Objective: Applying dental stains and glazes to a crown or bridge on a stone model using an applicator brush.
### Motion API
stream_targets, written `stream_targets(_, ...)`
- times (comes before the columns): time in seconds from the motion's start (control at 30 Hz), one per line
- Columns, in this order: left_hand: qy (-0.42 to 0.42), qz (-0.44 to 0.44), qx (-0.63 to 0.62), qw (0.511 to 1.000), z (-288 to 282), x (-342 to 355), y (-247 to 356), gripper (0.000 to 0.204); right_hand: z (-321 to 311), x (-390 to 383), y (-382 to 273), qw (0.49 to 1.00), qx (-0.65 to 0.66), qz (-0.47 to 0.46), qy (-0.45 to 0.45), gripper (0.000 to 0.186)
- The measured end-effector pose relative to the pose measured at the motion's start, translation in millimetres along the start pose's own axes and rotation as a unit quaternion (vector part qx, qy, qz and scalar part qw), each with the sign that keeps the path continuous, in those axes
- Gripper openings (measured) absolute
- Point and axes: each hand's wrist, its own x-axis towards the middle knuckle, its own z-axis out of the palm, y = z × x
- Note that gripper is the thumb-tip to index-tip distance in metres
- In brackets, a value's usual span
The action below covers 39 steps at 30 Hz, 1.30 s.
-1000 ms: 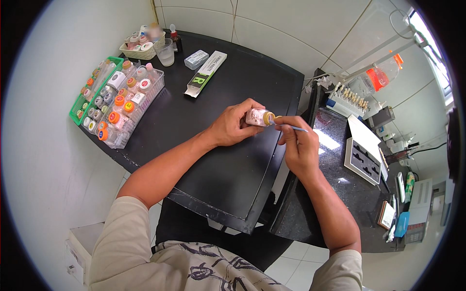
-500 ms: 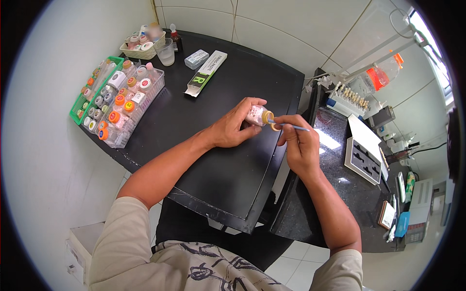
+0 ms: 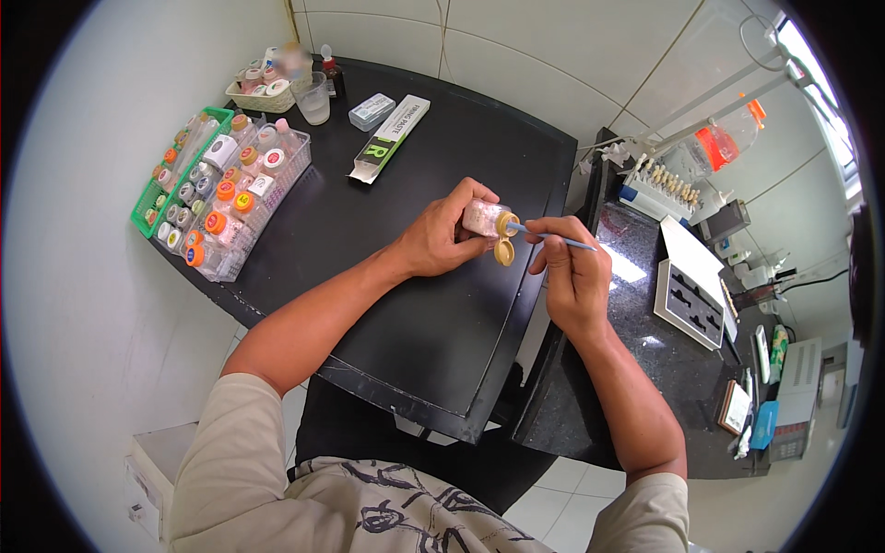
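Observation:
My left hand (image 3: 447, 232) is closed around a small clear bottle (image 3: 482, 219) with pinkish-white contents, tilted on its side above the black table (image 3: 406, 341). Its mouth faces right, and a tan flip cap (image 3: 504, 252) hangs down from the collar, swung away from the opening. Between the thumb and fingers of my right hand (image 3: 573, 272) is a thin blue stick (image 3: 558, 240). The stick's left end reaches the bottle's mouth; whether it goes inside I cannot make out.
Baskets of small capped bottles, one clear (image 3: 241, 244) and one green (image 3: 147, 198), stand at the left. Behind are a plastic cup (image 3: 314, 101), a small box (image 3: 371, 111) and a long carton (image 3: 392, 138). A stone counter (image 3: 599, 405) at the right bears an open case (image 3: 690, 304).
The bottle has turned slightly, so its flip cap now hangs in plain view below the mouth. My right hand and the stick have shifted a little to the right.

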Motion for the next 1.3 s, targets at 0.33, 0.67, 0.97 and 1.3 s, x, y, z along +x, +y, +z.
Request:
stream_targets(0.33,0.024,0.007,0.026,0.999,2.6,-0.3,-10.4,0.071,2.6,1.9,-3.4,1.0,0.007,0.011,-0.012,0.018)
stream_targets(0.67,0.043,0.055,0.037,0.997,3.7,-0.1,-3.1,0.056,-0.9,1.8,-2.0,0.999,-0.006,0.016,-0.03,0.016)
stream_targets(0.97,0.016,0.053,0.065,0.996,0.8,0.3,6.0,0.051,2.0,2.6,-2.8,0.999,-0.006,0.029,-0.028,0.016)
stream_targets(1.3,-0.023,0.035,0.069,0.997,-1.8,-1.4,8.8,0.047,-1.4,1.4,1.0,0.998,0.031,0.047,-0.038,0.019)
